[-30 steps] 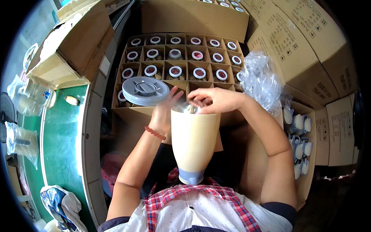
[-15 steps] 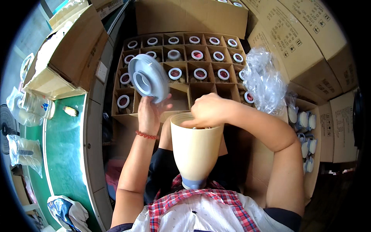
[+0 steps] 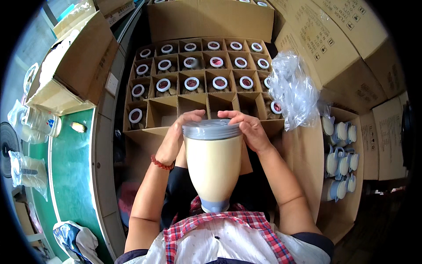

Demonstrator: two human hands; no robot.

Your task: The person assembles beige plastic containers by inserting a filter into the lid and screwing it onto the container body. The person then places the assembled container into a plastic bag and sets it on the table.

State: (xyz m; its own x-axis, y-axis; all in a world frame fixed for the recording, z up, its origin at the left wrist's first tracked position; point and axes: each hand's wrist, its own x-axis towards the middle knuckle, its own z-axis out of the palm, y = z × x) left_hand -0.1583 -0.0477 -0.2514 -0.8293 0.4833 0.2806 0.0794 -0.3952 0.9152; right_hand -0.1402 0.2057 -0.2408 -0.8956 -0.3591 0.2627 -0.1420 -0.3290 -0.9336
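Observation:
A cream vacuum flask body (image 3: 213, 169) with a blue base stands upright at my lap, narrow end down. Its wide mouth is covered by a grey-blue round collar (image 3: 212, 131) with ridged sides. My left hand (image 3: 173, 137) is against the collar's left side, fingers curled over the rim. Opposite it, my right hand (image 3: 254, 133) grips the right side, fingertips above the edge. The inside of the flask is hidden beneath the collar.
Ahead stands a divided carton (image 3: 149, 131) holding several white-rimmed flask liners (image 3: 192, 83). Crumpled clear plastic (image 3: 294, 92) lies over its right edge. At right, another carton (image 3: 303, 167) holds several blue-and-white handled parts (image 3: 342, 165). A green table (image 3: 72, 163) runs along the left.
The grey-blue collar has moved from my raised left hand onto the flask's mouth. My right hand has come out of the flask and moved to the collar's right side.

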